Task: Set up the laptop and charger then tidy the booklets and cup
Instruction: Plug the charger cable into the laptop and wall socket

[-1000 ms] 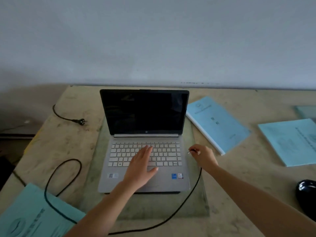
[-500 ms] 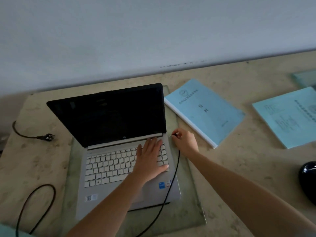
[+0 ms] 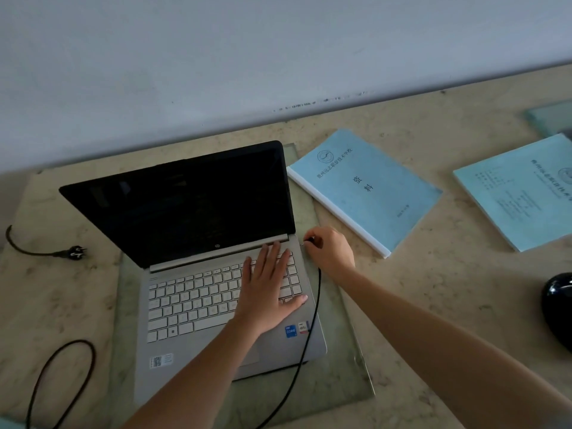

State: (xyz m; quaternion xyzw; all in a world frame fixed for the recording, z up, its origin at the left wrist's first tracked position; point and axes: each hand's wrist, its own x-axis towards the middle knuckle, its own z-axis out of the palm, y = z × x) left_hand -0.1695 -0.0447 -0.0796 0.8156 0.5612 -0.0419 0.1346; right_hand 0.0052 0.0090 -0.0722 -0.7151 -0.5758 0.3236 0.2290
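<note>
- The fingertips (image 3: 310, 240) of the right hand (image 3: 331, 252) are curled together and pinched on the charger connector (image 3: 303, 242).
- The connector's metal tip is pointed at the right edge of the laptop (image 3: 216, 305), just beside the hinge. Whether it is seated in a port cannot be told.
- The charger cable (image 3: 319, 280) is seen coming out from under the right wrist. It is led along the laptop's right edge, over the near right corner, and out of view at the near edge.
- The fingers (image 3: 272, 258) of the left hand (image 3: 269, 292) are held straight and slightly apart. They are laid flat on the right part of the keyboard (image 3: 192, 298), with the tips at the hinge and the thumb spread to the right.
- The laptop is open with a dark screen (image 3: 185, 205). It is set on a glass pad (image 3: 349, 366) in the middle of the table (image 3: 433, 289).
- A mains plug (image 3: 74, 251) is lying on the table to the left of the laptop, and a loop of black cable (image 3: 62, 363) is lying at the near left.
- A blue booklet (image 3: 368, 187) is lying flat just right of the screen. A second booklet (image 3: 520, 193) is lying further right, apart from the first.
- A dark glossy object (image 3: 560, 308) is cut off by the right edge, and what it is cannot be told.
</note>
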